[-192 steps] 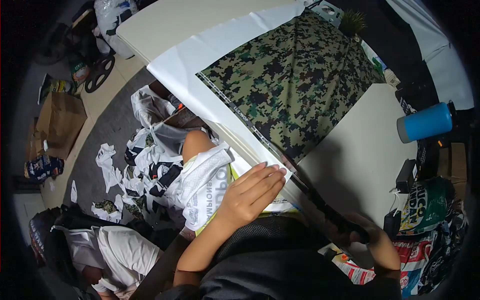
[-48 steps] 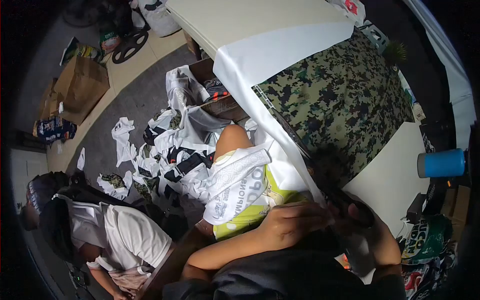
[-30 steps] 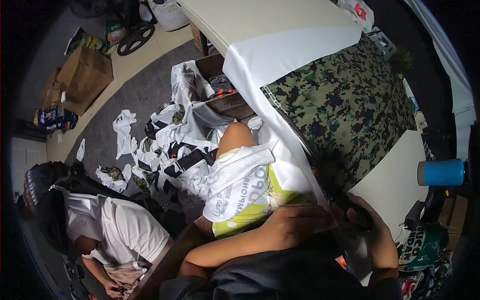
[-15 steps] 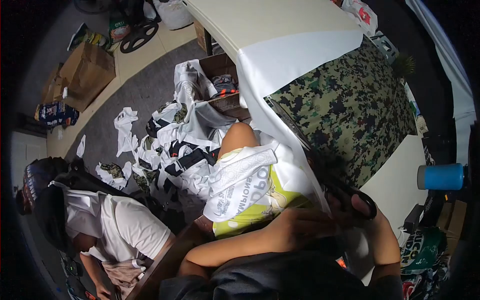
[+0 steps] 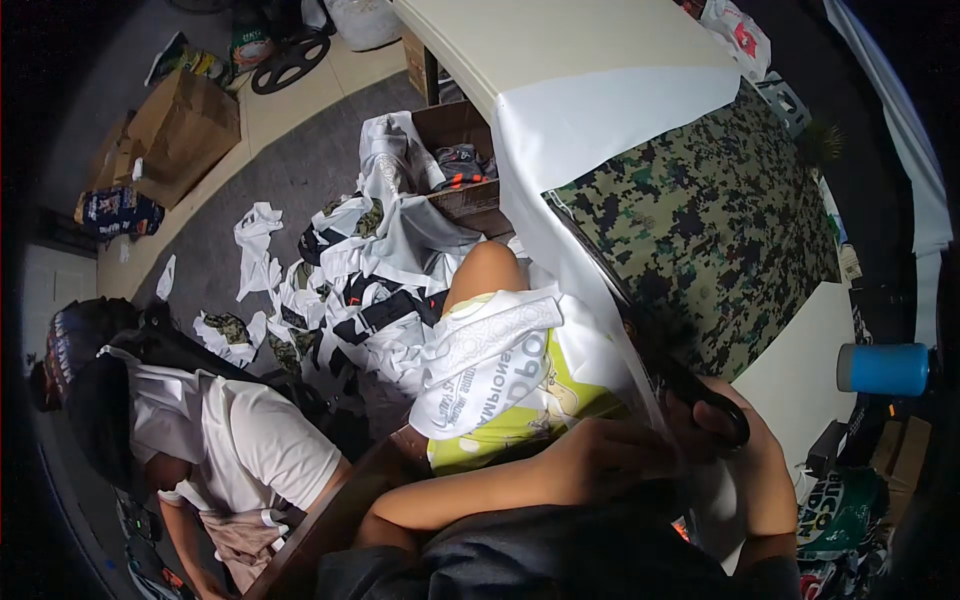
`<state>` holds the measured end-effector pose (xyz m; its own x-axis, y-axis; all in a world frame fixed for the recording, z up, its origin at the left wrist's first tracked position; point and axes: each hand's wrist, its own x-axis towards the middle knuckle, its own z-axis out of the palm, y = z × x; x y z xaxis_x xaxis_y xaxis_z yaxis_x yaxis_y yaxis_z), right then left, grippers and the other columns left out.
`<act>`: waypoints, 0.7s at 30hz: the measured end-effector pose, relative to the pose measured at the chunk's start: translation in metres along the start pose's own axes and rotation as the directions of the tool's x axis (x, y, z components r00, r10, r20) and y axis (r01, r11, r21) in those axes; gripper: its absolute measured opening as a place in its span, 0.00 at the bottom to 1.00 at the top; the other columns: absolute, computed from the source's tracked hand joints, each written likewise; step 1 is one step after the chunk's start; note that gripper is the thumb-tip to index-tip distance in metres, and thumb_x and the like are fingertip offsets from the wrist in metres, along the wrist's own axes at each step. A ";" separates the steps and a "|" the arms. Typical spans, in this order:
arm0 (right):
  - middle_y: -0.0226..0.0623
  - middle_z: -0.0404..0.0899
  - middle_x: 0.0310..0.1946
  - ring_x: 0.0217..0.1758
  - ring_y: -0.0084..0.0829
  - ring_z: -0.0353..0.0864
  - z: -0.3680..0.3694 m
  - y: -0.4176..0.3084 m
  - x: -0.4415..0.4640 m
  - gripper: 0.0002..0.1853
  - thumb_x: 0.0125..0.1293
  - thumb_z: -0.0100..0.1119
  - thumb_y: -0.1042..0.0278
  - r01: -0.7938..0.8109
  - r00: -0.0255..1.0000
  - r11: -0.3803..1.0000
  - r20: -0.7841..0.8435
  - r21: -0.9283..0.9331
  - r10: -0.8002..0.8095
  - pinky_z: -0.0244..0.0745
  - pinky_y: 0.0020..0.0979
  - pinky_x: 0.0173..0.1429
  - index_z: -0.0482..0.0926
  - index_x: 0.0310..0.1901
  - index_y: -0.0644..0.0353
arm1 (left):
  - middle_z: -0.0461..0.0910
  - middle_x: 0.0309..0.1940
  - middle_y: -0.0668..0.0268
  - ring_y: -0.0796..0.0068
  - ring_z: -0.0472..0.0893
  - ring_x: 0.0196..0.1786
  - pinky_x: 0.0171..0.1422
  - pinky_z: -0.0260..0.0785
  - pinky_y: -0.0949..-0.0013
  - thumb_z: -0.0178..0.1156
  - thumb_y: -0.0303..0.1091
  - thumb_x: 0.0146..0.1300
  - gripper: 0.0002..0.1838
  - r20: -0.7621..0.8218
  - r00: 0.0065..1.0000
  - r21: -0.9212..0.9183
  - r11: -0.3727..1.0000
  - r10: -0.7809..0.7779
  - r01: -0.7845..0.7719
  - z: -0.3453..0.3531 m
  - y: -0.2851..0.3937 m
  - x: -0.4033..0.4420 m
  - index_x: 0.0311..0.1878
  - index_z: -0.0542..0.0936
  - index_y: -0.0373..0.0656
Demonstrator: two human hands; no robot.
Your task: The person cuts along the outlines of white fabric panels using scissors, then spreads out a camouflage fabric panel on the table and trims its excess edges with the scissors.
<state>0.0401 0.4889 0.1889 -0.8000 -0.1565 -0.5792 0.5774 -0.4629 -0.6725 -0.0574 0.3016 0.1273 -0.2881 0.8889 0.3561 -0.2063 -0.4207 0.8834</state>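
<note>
My right hand (image 5: pixel 715 410) is closed around black-handled scissors (image 5: pixel 738 424) at the table's near edge. The blades point up toward the fabric's left border and are mostly in shadow. My left hand (image 5: pixel 610 452) is closed with its fingers pinched on the edge of white fabric (image 5: pixel 612 335), which hangs off the table beside the scissors. A green digital-camouflage panel (image 5: pixel 700 220) lies on the table by the white fabric. Over my lap rests a white and yellow-green printed cloth (image 5: pixel 510 375) with lettering.
The cream table (image 5: pixel 570 40) stretches away ahead. On the floor lies a heap of fabric scraps (image 5: pixel 370 280) by an open cardboard box (image 5: pixel 455 130). A co-worker in a white shirt (image 5: pixel 260 440) sits at lower left. A blue tumbler (image 5: pixel 882 368) is at right.
The view has shifted slightly, moving the table and floor a little rightward in frame. Both my hands keep their grips on the scissors and fabric. The co-worker's hand has dropped lower.
</note>
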 end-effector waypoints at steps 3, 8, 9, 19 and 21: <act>0.30 0.75 0.28 0.25 0.19 0.66 0.007 -0.002 -0.002 0.21 0.60 0.57 0.55 -0.019 0.984 0.999 -0.176 -0.049 0.010 0.57 0.18 0.27 0.73 0.47 0.65 | 0.80 0.41 0.59 0.62 0.80 0.39 0.44 0.71 0.68 0.58 0.22 0.56 0.10 -0.020 1.000 0.031 1.000 -0.004 0.005 0.001 0.000 0.003 0.42 0.81 0.37; 0.28 0.74 0.25 0.23 0.17 0.64 -0.001 -0.009 0.011 0.22 0.59 0.57 0.52 0.021 0.979 0.999 -0.202 -0.037 -0.028 0.55 0.18 0.26 0.74 0.46 0.64 | 0.81 0.40 0.60 0.63 0.80 0.38 0.43 0.71 0.68 0.58 0.21 0.55 0.10 0.001 1.000 -0.012 1.000 -0.006 0.006 0.000 -0.001 0.008 0.42 0.81 0.37; 0.28 0.73 0.25 0.23 0.17 0.64 0.005 -0.012 0.012 0.23 0.59 0.57 0.51 0.038 0.980 0.999 -0.192 -0.031 -0.043 0.54 0.18 0.25 0.74 0.45 0.64 | 0.81 0.39 0.60 0.63 0.80 0.38 0.43 0.71 0.68 0.58 0.21 0.55 0.10 0.010 1.000 -0.030 1.000 -0.003 0.003 -0.001 -0.001 0.009 0.41 0.81 0.37; 0.29 0.75 0.26 0.24 0.18 0.67 0.011 -0.025 0.025 0.24 0.58 0.58 0.49 0.053 0.990 0.998 -0.130 -0.036 -0.057 0.56 0.17 0.26 0.74 0.44 0.63 | 0.82 0.36 0.62 0.64 0.80 0.37 0.41 0.71 0.68 0.58 0.20 0.55 0.10 0.005 0.999 -0.089 0.995 -0.047 0.047 0.001 -0.004 0.010 0.41 0.82 0.39; 0.29 0.75 0.26 0.24 0.18 0.67 0.008 -0.027 0.024 0.22 0.58 0.57 0.51 0.022 0.991 0.999 -0.134 -0.032 -0.026 0.56 0.17 0.26 0.74 0.43 0.63 | 0.82 0.36 0.62 0.64 0.80 0.36 0.41 0.71 0.68 0.58 0.20 0.55 0.10 -0.004 0.999 -0.092 0.995 -0.043 0.042 0.003 -0.006 0.011 0.40 0.82 0.39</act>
<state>0.0041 0.4904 0.1972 -0.7856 -0.0265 -0.6181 0.5649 -0.4381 -0.6993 -0.0565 0.3146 0.1271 -0.2829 0.9054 0.3166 -0.3032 -0.3976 0.8660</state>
